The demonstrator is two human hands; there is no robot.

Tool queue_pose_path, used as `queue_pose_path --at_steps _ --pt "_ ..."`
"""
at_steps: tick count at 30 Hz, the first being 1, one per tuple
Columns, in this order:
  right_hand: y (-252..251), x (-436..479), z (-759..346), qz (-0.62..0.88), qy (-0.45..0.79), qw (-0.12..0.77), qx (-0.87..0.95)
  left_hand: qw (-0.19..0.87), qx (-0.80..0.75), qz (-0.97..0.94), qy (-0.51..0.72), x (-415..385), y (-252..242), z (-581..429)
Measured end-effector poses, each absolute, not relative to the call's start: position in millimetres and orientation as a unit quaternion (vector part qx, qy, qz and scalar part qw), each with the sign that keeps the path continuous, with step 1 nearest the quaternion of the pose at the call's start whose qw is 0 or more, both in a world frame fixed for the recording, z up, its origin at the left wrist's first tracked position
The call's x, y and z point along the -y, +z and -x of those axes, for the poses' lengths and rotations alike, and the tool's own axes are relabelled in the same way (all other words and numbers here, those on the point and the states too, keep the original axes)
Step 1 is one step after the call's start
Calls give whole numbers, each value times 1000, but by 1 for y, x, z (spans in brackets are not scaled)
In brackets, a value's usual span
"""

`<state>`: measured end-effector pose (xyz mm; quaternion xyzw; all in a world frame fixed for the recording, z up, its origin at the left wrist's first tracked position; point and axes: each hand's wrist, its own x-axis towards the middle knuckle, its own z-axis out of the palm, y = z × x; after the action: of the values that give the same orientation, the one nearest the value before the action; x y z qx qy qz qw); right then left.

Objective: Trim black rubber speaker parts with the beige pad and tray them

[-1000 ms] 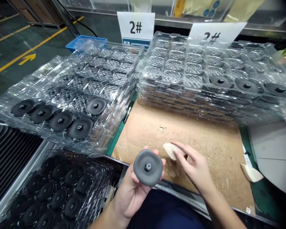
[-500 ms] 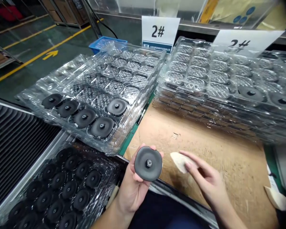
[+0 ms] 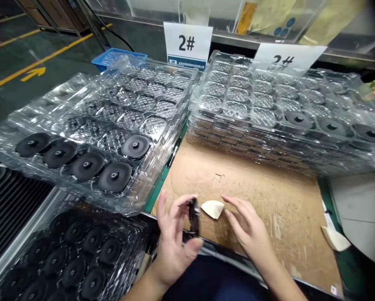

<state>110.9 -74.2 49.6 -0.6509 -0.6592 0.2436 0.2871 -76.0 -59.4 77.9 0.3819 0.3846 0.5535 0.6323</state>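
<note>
My left hand (image 3: pixel 175 234) grips a round black disc-shaped part (image 3: pixel 194 217) by its rim. The part is turned nearly edge-on, so its face is hidden. Beside it, a cream-white wedge-shaped pad (image 3: pixel 213 209) appears to lie on the brown cardboard (image 3: pixel 250 184). My right hand (image 3: pixel 248 223) is just right of the pad, thumb and fingers apart, with a small gap between fingertips and pad. To the left, a clear plastic tray (image 3: pixel 146 171) carries several similar black discs (image 3: pixel 115 176) with a small central post.
Stacked clear trays (image 3: pixel 237 125) stand at the back right, with several dark parts in the top one's front row. Another tray of black discs (image 3: pixel 71 269) sits lower left. A second pale pad (image 3: pixel 336 239) lies at the right edge. A blue bin (image 3: pixel 104 60) is behind.
My right hand has let go of the white pad. My left hand has turned the black disc from face-on to edge-on. The camera view has swung somewhat right.
</note>
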Motion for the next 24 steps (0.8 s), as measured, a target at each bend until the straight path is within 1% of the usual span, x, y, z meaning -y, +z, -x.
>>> queue_pose_path --at_steps 2,4,7,9,11,14,16,21,24 --pt "60 74 -110 641 261 311 652 562 -416 -497 514 59 75 78" --pt "72 75 -107 627 264 334 653 548 -418 -544 478 58 75 81" --pt "88 77 -103 608 253 365 658 527 -403 -576 478 56 79 84" --pt "97 77 -100 588 302 393 639 511 -391 -602 473 55 81 85" --pt "105 75 -98 557 395 405 609 509 -387 -622 452 56 83 86" --pt "115 67 -97 501 534 367 573 510 -391 -645 414 56 83 89" --pt "120 61 -98 476 597 338 550 525 -394 -641 398 57 83 91" --pt "127 52 -102 420 693 296 505 624 -378 -579 363 58 85 91" --pt "126 52 -104 393 740 293 461 626 -377 -582 357 58 88 88"
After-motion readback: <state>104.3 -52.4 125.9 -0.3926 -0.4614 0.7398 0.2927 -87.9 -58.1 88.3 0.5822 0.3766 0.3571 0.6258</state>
